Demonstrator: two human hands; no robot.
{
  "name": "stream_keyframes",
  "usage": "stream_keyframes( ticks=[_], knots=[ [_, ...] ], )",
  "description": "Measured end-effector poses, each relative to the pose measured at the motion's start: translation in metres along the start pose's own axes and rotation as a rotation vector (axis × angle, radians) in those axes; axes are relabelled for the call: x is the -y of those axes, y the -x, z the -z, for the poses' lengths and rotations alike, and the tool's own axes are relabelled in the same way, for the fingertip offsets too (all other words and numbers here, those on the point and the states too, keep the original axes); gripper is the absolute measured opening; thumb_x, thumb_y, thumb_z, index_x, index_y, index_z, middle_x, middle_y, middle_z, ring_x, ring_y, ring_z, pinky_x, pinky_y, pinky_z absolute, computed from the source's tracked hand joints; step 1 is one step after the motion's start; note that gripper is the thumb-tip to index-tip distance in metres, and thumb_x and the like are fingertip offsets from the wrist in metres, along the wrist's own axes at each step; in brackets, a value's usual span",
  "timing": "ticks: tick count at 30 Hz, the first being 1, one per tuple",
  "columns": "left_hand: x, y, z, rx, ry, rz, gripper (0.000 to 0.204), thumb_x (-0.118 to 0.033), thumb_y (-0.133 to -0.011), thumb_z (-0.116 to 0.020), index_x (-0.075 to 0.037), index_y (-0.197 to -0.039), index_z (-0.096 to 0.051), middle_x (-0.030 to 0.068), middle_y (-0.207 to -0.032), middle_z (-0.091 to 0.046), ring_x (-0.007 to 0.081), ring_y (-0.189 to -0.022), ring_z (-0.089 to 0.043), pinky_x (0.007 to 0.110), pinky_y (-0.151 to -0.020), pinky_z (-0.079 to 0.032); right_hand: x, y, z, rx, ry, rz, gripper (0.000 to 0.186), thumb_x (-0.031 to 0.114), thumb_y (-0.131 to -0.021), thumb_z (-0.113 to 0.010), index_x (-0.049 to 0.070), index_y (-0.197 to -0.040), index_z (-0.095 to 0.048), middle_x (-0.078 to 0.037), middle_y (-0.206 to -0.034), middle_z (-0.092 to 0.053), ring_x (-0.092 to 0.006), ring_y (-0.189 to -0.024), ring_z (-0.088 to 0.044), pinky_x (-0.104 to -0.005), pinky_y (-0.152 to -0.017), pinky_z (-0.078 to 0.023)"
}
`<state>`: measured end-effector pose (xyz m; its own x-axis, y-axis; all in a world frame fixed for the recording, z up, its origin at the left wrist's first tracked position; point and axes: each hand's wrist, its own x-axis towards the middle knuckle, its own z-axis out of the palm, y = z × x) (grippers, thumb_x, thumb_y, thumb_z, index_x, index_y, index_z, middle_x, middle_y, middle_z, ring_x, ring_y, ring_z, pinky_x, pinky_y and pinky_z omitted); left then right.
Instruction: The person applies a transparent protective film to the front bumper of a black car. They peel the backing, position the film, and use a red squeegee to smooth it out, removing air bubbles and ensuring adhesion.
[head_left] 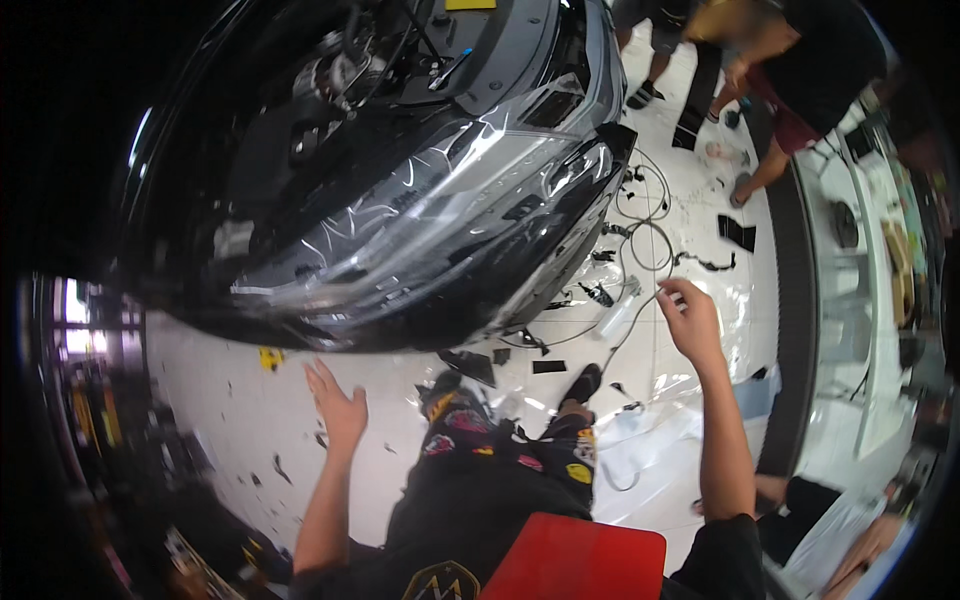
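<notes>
My left hand (340, 405), open with fingers apart, is just below the lower edge of a dark car front (420, 300), whose bonnet is raised or off, exposing the engine bay. Glossy, wrinkled film covers the headlight area (470, 170). My right hand (688, 315) is out to the right of the car, fingers curled together near a thin cord (640, 320); whether it grips the cord or something else is unclear. A red flat-topped object (580, 565) is at my waist.
Dark scraps (548, 366), looped cables (650, 245) and clear film (650, 440) litter the white tiled floor (190, 380). People (775, 70) stand at upper right; another person's arm (865, 550) is at lower right. A white counter (870, 300) lines the right; cluttered equipment (100, 430) the left.
</notes>
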<state>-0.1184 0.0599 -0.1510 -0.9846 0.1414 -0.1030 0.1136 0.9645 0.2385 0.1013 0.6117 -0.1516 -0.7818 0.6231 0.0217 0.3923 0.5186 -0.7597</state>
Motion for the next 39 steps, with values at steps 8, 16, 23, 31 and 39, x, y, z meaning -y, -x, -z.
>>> stream_keyframes(
  ticks=[8,16,23,31,39],
  knots=[
    [-0.100,0.032,0.009,-0.084,0.234,0.181,0.095,-0.027,-0.099,-0.069,0.010,-0.163,-0.011,0.0372,-0.170,-0.008,0.0460,-0.160,-0.013,0.044,-0.130,-0.016,-0.009,-0.120,-0.042,0.261,0.114,0.116,0.026,0.019,-0.093,-0.071,0.005,-0.115,-0.073,-0.018,-0.091,-0.077,-0.0382,-0.092,-0.074,-0.0472,-0.084,-0.057],
    [-0.181,-0.012,-0.050,-0.203,0.423,0.468,0.124,-0.060,-0.093,-0.073,0.017,-0.161,-0.003,0.0342,-0.172,0.001,0.0363,-0.163,0.000,0.037,-0.131,-0.008,0.010,-0.237,-0.041,0.176,0.160,0.330,0.026,0.012,-0.094,-0.068,0.005,-0.118,-0.067,-0.021,-0.109,-0.072,-0.0432,-0.104,-0.069,-0.0510,-0.090,-0.055],
    [-0.182,-0.008,-0.068,-0.274,0.439,0.469,0.125,-0.053,-0.089,-0.080,0.019,-0.160,-0.005,0.0382,-0.170,-0.002,0.0422,-0.162,0.000,0.041,-0.132,-0.008,0.111,-0.336,-0.029,0.158,0.118,0.751,0.048,0.007,-0.084,-0.080,0.002,-0.128,-0.061,-0.020,-0.124,-0.067,-0.0387,-0.121,-0.062,-0.0429,-0.102,-0.050],
    [-0.205,-0.004,-0.037,-0.370,0.468,0.565,0.127,-0.046,-0.083,-0.087,0.015,-0.162,-0.007,0.0359,-0.170,-0.009,0.0393,-0.162,-0.013,0.038,-0.131,-0.018,0.113,-0.363,-0.016,0.365,0.197,1.012,0.022,0.005,-0.081,-0.080,0.002,-0.092,-0.061,-0.016,-0.102,-0.057,-0.0413,-0.102,-0.057,-0.0455,-0.090,-0.047],
    [-0.253,0.013,-0.064,-0.592,0.458,0.871,0.103,-0.050,-0.085,-0.084,0.008,-0.155,-0.035,0.0306,-0.153,-0.046,0.0442,-0.141,-0.046,0.048,-0.115,-0.042,0.120,-0.363,0.008,0.685,0.288,0.775,0.019,0.002,-0.084,-0.078,0.000,-0.090,-0.061,-0.010,-0.074,-0.063,-0.0189,-0.069,-0.058,-0.0360,-0.067,-0.050]
  ],
)
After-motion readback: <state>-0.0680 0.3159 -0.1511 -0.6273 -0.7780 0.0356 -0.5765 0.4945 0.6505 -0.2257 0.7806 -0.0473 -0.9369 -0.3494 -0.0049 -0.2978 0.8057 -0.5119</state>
